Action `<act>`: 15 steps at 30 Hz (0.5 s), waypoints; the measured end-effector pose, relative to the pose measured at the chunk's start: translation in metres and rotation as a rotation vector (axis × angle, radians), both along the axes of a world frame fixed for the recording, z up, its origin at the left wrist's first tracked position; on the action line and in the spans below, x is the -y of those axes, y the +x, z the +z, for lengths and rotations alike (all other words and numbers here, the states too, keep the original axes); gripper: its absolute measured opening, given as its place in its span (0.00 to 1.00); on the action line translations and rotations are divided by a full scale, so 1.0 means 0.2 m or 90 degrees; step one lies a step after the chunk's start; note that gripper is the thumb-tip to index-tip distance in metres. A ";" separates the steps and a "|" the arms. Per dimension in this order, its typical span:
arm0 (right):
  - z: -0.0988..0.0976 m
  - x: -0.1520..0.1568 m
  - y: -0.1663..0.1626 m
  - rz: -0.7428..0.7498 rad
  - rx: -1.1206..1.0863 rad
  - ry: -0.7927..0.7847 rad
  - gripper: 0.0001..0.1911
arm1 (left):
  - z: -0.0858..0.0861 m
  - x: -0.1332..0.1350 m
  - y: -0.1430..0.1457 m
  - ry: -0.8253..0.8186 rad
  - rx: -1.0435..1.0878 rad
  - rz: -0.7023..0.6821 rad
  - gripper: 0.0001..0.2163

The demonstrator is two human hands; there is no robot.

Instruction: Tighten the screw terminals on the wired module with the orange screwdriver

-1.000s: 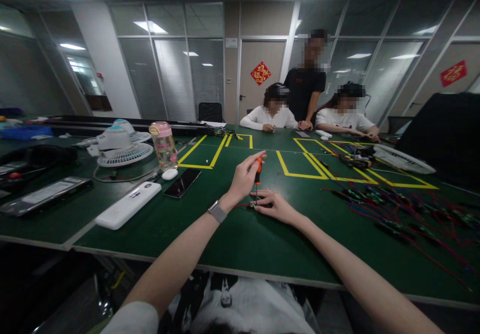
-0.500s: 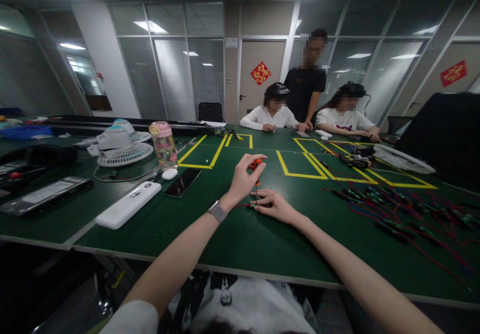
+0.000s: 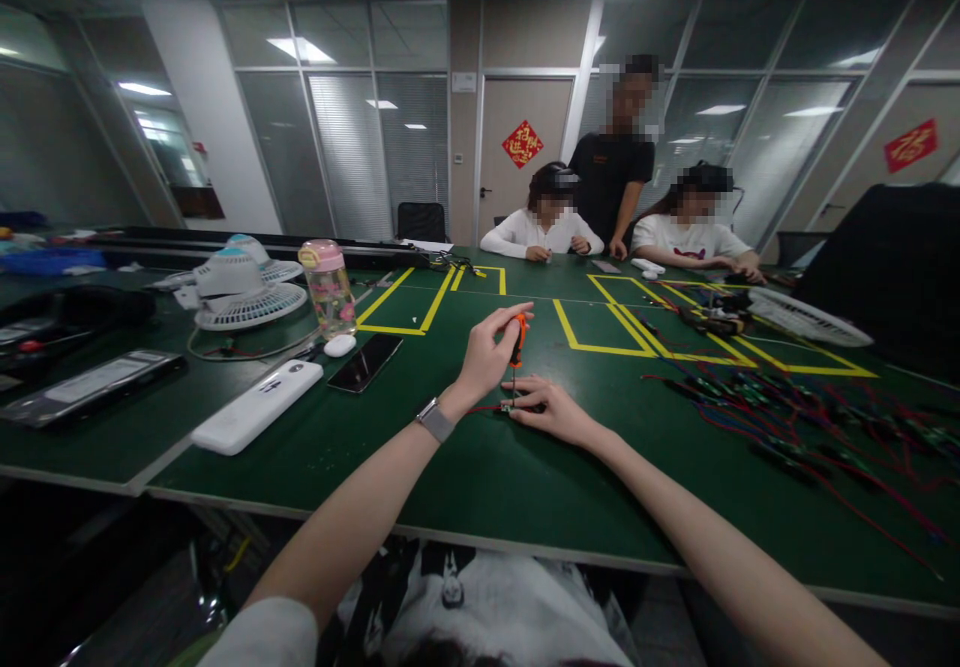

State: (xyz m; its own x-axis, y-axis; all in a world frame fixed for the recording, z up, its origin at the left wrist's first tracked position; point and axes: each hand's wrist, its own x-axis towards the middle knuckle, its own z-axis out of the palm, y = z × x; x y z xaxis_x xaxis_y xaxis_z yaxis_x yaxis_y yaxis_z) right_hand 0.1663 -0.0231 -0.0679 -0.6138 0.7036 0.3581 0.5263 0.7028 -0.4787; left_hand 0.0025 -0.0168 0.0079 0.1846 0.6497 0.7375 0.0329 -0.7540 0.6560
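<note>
Small circuit board [image 3: 505, 408]: flat on the green table [image 3: 480, 487], at the wearer's 12 o'clock, under the screwdriver's tip.
Screwdriver [image 3: 517, 340]: near upright, orange-and-black handle on top, shaft down to the board.
Left hand [image 3: 487, 352]: thumb and fingers closed round the handle.
Right hand [image 3: 553, 414]: fingertips at the board's 3 o'clock side; too small to tell whether they pinch it or merely press.
Step in hand: by the pose, turning the screwdriver on the board.
Next move calls for: a plumb shaft, light downward pressure and a board that cannot slip.
In the way: the right fingers crowd the tip; the red wire [image 3: 480, 410], leaving the board toward 9 o'clock, could tug.
Wire tangle [image 3: 772, 447]: 3 o'clock, well apart.
Phone [image 3: 365, 364]: 10 o'clock.
White slab [image 3: 259, 407]: 9 o'clock, past the phone.
Seated co-worker [image 3: 544, 232]: near 12 o'clock, across the table.
</note>
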 end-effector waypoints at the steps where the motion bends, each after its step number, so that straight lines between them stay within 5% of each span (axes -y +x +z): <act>1: 0.00 0.00 0.00 0.000 -0.001 0.001 0.14 | 0.00 0.00 0.00 0.008 -0.001 0.015 0.13; 7: 0.00 0.00 0.00 -0.001 0.002 0.006 0.14 | 0.01 0.01 0.00 0.069 -0.026 0.120 0.08; 15: 0.02 0.01 0.00 0.002 0.009 0.005 0.14 | 0.00 -0.01 0.00 0.011 -0.006 0.003 0.14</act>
State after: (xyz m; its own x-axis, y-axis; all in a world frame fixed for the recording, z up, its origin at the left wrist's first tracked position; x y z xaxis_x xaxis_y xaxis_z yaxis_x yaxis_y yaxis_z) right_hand 0.1657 -0.0245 -0.0648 -0.6213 0.6983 0.3554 0.5300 0.7086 -0.4658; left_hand 0.0028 -0.0158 0.0078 0.1889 0.6375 0.7470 0.0426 -0.7653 0.6423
